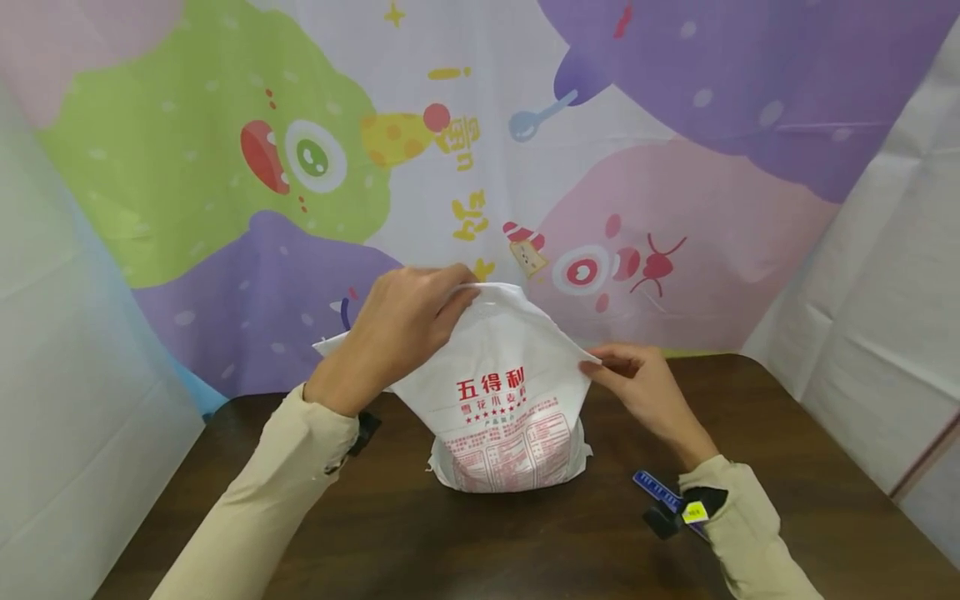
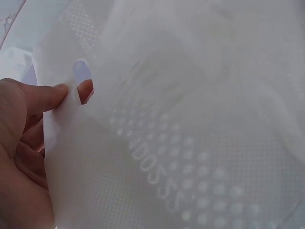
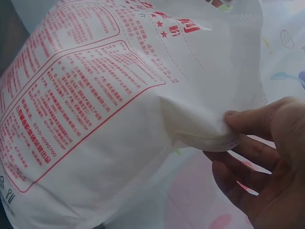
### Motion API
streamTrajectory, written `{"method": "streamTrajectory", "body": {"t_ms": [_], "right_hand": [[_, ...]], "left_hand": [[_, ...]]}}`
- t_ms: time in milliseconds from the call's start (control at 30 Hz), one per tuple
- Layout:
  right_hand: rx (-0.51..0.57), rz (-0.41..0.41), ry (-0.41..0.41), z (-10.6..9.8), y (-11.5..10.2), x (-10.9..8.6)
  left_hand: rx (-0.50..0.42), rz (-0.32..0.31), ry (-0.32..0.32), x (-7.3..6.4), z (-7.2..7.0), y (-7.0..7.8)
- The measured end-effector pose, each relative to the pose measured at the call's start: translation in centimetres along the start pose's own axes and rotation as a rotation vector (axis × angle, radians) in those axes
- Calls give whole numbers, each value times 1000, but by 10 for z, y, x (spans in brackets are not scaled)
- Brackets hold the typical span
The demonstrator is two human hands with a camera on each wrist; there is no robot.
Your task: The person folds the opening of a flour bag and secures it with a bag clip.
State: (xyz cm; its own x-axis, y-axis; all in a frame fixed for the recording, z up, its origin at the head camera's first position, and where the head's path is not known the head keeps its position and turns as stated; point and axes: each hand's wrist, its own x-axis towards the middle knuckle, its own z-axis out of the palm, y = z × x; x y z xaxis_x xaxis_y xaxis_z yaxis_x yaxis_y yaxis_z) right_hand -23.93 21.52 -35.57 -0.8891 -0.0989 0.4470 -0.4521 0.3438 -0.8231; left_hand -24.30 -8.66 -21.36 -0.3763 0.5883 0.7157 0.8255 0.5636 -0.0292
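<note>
A white plastic flour bag [image 1: 491,400] with red Chinese print stands on the table, its lower part full and its upper part drawn up flat. My left hand [image 1: 405,321] pinches the bag's top edge. In the left wrist view, the left thumb [image 2: 50,95] presses beside a cut-out hole, with a fingertip showing through it. At the bag's right upper corner, my right hand [image 1: 648,396] pinches the film between thumb and fingers. The right wrist view shows that hand [image 3: 267,157] on a folded edge. I cannot tell whether the bag's mouth is sealed.
The dark brown table [image 1: 420,542] carries the bag. A blue strip with a yellow label [image 1: 695,512] lies at the right wrist beside a black wrist device [image 1: 662,521]. Behind the table hangs a cartoon-printed cloth [image 1: 465,50], with white sheets [image 1: 67,333] at the sides.
</note>
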Motion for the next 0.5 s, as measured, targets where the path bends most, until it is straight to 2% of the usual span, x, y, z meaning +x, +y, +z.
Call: {"method": "streamTrajectory", "body": {"t_ms": [200,300,367,500], "right_hand": [[-37,-22,-6,-1,0,1],[-50,-23,-23,-1,2,0],[-49,-21,-32,0,2,0],[-55,-21,-21,0,1,0]], "left_hand": [[-27,25,8,-2,0,-1],[-47,20,-11,-6,0,0],[-46,-28,-41,-9,-3,2],[10,-204,-167,-14,-7,7]]}}
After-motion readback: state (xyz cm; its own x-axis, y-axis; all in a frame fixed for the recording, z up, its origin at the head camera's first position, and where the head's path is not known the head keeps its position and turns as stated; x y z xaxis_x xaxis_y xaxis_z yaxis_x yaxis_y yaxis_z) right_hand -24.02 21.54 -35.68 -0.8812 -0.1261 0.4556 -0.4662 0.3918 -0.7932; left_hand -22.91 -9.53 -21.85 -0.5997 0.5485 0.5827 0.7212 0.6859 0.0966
